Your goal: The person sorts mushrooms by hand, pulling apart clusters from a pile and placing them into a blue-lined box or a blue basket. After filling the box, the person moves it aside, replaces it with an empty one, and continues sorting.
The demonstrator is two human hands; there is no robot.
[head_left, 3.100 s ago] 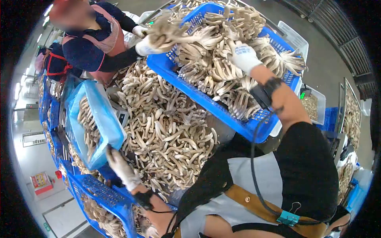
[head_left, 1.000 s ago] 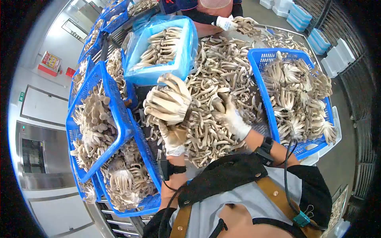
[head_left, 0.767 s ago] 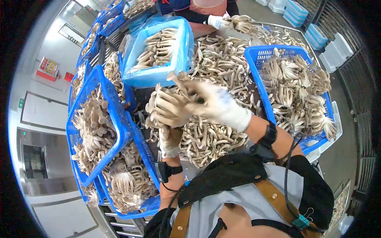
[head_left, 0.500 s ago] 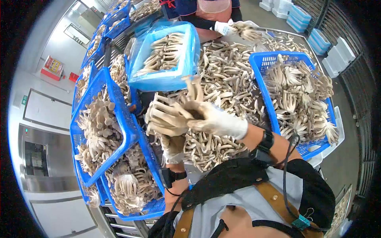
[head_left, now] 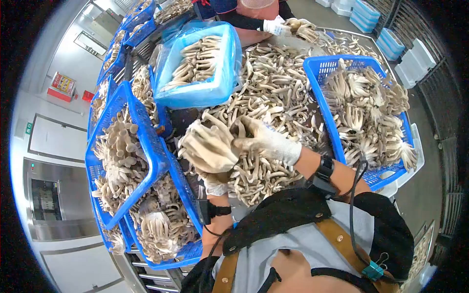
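Observation:
My left hand (head_left: 215, 185) holds a cluster of long-stemmed mushrooms (head_left: 207, 146) from below, its fingers mostly hidden under the clump. My right hand (head_left: 271, 142), in a white glove, presses curled fingers and thumb against the right side of the same cluster. Beneath both hands, loose mushrooms (head_left: 281, 88) lie in a broad heap on the table. Just beyond the hands stands a light-blue, plastic-lined bin (head_left: 195, 100) with mushrooms laid in rows (head_left: 198, 61).
A blue basket (head_left: 337, 139) of mushroom clusters sits on the right. Stacked blue baskets (head_left: 161, 168) with more clusters stand on the left. Across the table, a co-worker's gloved hand (head_left: 277, 27) holds mushrooms. White and blue boxes (head_left: 415, 63) stand on the floor.
The cluster has turned in my left hand, its stems now slanting toward my right hand. A mushroom that stuck up above my right fingers no longer shows there. The view has shifted slightly.

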